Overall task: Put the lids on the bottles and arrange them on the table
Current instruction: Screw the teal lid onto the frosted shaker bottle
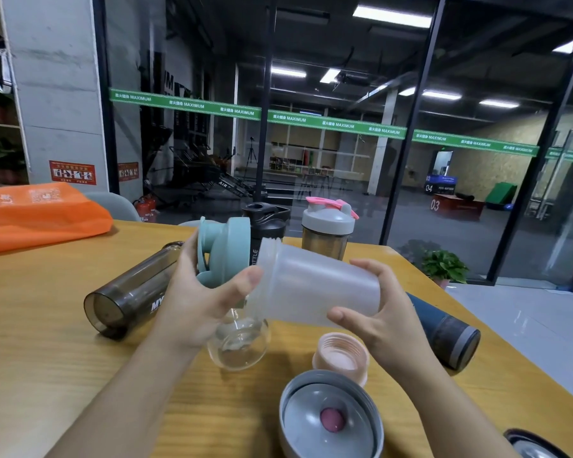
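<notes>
Two hands meet over the wooden table [47, 342]: my right hand [374, 312] wraps the frosted bottle [315, 285], tipped sideways and looking empty, while my left hand [196, 302] pinches the teal lid [224, 251] just beside its open mouth, not yet on. Behind the frosted bottle stand a capped black bottle [267, 223] and a grey-lidded shaker [328, 226]. Left of it a smoky bottle [129, 292] lies uncapped; right of it lies a navy bottle [444, 328]. Under it I see a clear glass bottle [240, 342], a pink cap [341, 355] and a grey lid [328, 421] upside down. An orange bag [37, 213] sits far left; glass walls show a gym behind
</notes>
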Action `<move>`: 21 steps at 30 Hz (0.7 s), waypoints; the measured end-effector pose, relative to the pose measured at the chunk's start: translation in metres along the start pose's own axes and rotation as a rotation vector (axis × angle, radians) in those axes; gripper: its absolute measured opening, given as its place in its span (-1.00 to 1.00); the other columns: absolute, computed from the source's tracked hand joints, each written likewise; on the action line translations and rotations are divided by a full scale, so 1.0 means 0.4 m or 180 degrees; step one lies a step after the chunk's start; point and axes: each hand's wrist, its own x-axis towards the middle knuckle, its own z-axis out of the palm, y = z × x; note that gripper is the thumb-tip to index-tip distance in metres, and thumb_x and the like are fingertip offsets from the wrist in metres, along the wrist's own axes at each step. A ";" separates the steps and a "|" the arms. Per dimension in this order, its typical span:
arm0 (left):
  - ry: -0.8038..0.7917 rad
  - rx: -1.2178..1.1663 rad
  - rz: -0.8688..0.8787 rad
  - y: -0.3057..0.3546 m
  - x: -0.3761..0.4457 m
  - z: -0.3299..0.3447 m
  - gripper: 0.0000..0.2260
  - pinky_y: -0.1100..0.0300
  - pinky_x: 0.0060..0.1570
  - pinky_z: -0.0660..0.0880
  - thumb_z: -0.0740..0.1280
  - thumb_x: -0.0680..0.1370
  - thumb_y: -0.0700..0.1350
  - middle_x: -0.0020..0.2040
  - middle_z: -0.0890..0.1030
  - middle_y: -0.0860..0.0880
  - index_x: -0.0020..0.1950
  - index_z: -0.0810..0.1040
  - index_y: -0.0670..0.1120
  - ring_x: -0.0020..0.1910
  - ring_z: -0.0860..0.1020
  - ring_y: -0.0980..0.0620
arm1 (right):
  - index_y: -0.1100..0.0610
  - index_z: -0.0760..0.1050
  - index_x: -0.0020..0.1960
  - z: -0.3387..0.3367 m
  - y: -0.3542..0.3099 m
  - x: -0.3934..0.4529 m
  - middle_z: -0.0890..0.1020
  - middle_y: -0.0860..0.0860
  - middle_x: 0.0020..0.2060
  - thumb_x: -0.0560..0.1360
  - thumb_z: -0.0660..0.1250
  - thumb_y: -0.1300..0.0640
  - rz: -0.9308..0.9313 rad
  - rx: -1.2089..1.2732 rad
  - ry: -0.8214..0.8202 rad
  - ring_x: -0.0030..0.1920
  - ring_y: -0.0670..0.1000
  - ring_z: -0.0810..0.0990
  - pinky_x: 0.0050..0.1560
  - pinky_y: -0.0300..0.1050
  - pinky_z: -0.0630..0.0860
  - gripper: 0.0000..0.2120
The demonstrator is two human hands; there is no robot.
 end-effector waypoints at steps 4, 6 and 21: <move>-0.0131 0.0352 -0.0040 -0.003 -0.005 -0.001 0.06 0.21 -0.08 0.56 0.56 0.02 0.17 0.21 0.56 0.07 0.48 0.21 0.18 0.04 0.62 0.16 | -0.13 0.35 0.14 -0.008 -0.001 0.002 0.52 -0.17 -0.05 0.13 0.53 -0.04 -0.0033 0.0141 0.0188 -0.10 -0.39 0.50 -0.18 -0.51 0.42 -0.36; -0.0213 0.0452 -0.0088 -0.005 -0.007 0.002 0.10 0.09 0.05 0.57 0.59 -0.01 0.20 0.27 0.52 0.07 0.47 0.19 0.22 0.13 0.59 0.09 | -0.15 0.35 0.13 -0.006 0.001 0.001 0.53 -0.18 -0.05 0.13 0.51 -0.01 -0.0030 0.0189 0.0199 -0.08 -0.36 0.52 -0.16 -0.48 0.44 -0.38; -0.0469 0.0294 -0.0301 0.006 -0.011 0.000 0.13 0.11 -0.08 0.60 0.57 -0.12 0.36 0.14 0.64 -0.04 0.40 0.33 0.07 0.01 0.66 0.03 | -0.21 0.36 0.14 -0.004 -0.006 -0.008 0.47 -0.37 0.05 0.07 0.52 -0.15 -0.0534 0.0022 0.0178 0.10 -0.25 0.48 0.02 -0.44 0.40 -0.32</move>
